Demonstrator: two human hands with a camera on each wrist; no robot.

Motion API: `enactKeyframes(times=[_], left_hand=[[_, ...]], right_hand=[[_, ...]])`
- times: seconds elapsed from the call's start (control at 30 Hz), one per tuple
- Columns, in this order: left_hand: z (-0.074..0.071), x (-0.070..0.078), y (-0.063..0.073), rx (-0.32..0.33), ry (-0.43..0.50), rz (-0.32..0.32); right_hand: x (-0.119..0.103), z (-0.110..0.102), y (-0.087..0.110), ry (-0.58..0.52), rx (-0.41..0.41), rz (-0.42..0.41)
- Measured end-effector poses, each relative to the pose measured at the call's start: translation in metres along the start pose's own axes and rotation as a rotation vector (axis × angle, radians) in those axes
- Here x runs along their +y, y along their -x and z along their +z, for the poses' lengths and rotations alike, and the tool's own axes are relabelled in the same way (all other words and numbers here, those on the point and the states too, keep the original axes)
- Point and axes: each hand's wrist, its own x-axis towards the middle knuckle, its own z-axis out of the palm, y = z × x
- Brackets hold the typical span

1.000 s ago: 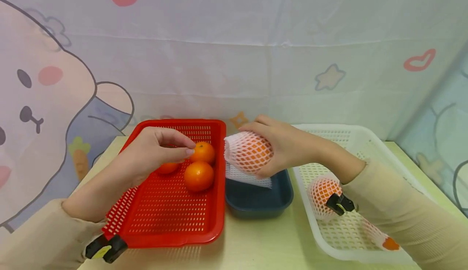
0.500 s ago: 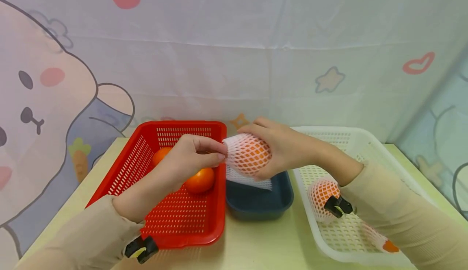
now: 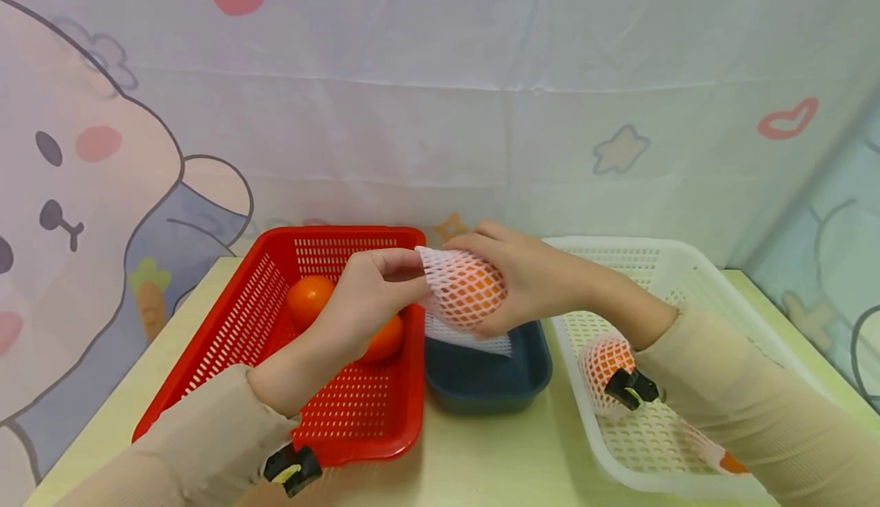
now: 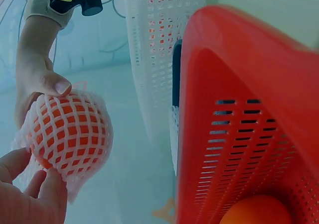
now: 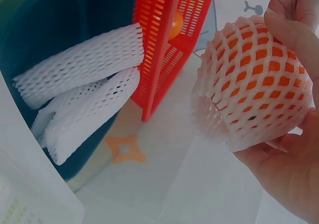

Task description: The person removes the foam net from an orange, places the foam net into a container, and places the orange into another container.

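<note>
An orange in a white foam net sleeve is held up above the blue bin in the head view. My right hand grips the wrapped fruit from its right side, fingers spread round it. With thumb and fingers my left hand pinches the sleeve's open edge on the left; its fingertips are partly hidden by the mesh. The left wrist view shows the orange skin through the net's holes. Loose foam net sleeves lie in the blue bin in the right wrist view.
On the left stands a red basket with bare oranges, partly behind my left arm. A white basket on the right holds a netted orange and another wrapped one partly under my sleeve. A patterned curtain hangs behind.
My left hand has moved right from over the red basket to the sleeve's open end and taken hold of it. The sleeve's edge is now pulled wider; my right hand has barely moved.
</note>
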Motion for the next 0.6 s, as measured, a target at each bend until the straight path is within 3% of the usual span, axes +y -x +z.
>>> enactKeyframes(times=[0.3, 0.6], left_hand=[[-0.0011, -0.0042, -0.0033, -0.097, 0.013, -0.075], [0.0, -0.0049, -0.0058, -0.137, -0.002, -0.11]], right_hand=[[0.0, 0.0023, -0.0012, 0.009, 0.014, 0.003], [0.0021, 0.0049, -0.0002, 0.011, 0.057, -0.02]])
